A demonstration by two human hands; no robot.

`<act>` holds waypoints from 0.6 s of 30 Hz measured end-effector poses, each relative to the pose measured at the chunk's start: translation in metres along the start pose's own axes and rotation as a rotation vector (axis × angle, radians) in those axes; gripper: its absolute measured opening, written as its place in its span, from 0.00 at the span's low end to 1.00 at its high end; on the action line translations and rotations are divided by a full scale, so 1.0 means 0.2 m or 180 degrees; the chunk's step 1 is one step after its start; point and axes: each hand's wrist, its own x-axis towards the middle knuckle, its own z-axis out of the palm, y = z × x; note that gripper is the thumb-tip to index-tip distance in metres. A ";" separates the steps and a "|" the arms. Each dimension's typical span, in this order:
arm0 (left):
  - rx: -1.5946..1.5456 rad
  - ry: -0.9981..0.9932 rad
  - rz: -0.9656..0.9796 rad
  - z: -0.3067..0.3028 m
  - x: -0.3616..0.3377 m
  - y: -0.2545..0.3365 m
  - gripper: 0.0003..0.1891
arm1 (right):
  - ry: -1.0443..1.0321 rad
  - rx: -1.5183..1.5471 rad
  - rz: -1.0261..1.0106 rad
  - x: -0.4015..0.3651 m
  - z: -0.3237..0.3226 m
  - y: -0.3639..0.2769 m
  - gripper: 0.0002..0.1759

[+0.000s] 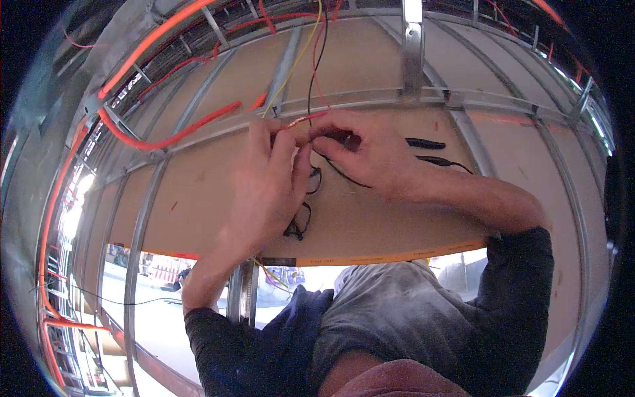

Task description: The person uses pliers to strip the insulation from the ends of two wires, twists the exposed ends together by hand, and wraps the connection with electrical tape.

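Both my hands are raised close together in front of a brown panel, fingers pinched on thin electrical wires. My left hand (271, 169) is closed, its fingertips at the bare copper end of a red wire (319, 115). My right hand (370, 152) is closed too, thumb and forefinger meeting at the wires beside the left fingertips. A black wire (319, 63) hangs from above and passes between the hands. A yellow wire (294, 66) comes down behind my left hand. The exact grip points are partly hidden by my fingers.
Eyeglasses (301, 223) lie on the brown panel (370, 225) below my hands. A tool with black handles (425, 143) lies right of my right wrist. Orange conduit (165, 140) curves at left. Metal studs (411, 59) frame the panel.
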 end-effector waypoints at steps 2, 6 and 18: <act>-0.0116 -0.0102 -0.0036 0.00 0.00 -0.02 0.11 | -0.0074 0.0160 0.0228 -0.01 0.00 0.02 0.11; -0.0613 -0.0206 -0.0341 -0.04 -0.01 -0.02 0.13 | -0.0076 0.0698 0.0565 -0.01 0.02 0.01 0.10; -0.1457 -0.0057 -0.0950 -0.01 -0.05 -0.04 0.18 | 0.0101 0.1006 0.1073 -0.02 0.03 -0.06 0.12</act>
